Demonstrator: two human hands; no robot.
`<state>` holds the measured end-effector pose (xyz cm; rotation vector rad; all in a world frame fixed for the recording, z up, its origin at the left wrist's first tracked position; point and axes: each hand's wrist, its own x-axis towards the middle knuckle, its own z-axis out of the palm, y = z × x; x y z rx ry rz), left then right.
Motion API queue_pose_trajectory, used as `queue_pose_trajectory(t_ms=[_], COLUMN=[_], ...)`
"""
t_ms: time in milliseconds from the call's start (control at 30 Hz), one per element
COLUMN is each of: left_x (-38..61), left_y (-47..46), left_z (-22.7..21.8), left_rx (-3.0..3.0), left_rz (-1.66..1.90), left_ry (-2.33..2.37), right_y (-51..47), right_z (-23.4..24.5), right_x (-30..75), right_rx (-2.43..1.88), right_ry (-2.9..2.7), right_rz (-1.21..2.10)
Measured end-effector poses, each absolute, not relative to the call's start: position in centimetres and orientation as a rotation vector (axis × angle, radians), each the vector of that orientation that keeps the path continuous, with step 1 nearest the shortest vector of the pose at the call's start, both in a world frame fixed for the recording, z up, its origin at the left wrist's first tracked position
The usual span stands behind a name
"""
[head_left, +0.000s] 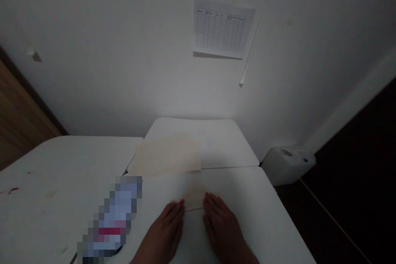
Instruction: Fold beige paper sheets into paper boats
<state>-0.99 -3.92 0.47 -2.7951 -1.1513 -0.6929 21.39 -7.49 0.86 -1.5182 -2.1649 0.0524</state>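
Note:
A small folded piece of thin beige paper (194, 201) lies on the white table between my hands. My left hand (165, 227) rests at its left end, fingers stretched forward and close together, tips touching the edge. At the right end, my right hand (221, 225) lies with its fingers extended over the paper's edge. Beyond them, larger beige sheets (167, 156) spread across the seam between two table tops. The undersides of my fingers are hidden.
Left of my hands lies a pixelated phone-like object (113, 218). Another white table (37, 189) with red marks adjoins on the left. A printed chart (221, 29) hangs on the wall. A white plastic container (287, 165) stands beyond the table's right edge.

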Motion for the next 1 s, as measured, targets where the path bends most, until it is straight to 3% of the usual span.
queue_pose_trajectory(t_ms=[667,1000], left_x=[-1.6,-0.8], left_y=[-3.6,-1.9], left_z=[0.5,0.6], left_rx=[-2.718,-2.657], left_rz=[-0.871,-1.062], left_ry=[-1.332,-1.516], right_y=[-8.8,-6.3], right_z=[-0.6,1.1], right_x=[26.0,23.2], right_rx=[-1.749,-1.676], right_ry=[-2.097,-1.906], right_rz=[-0.389,-0.297])
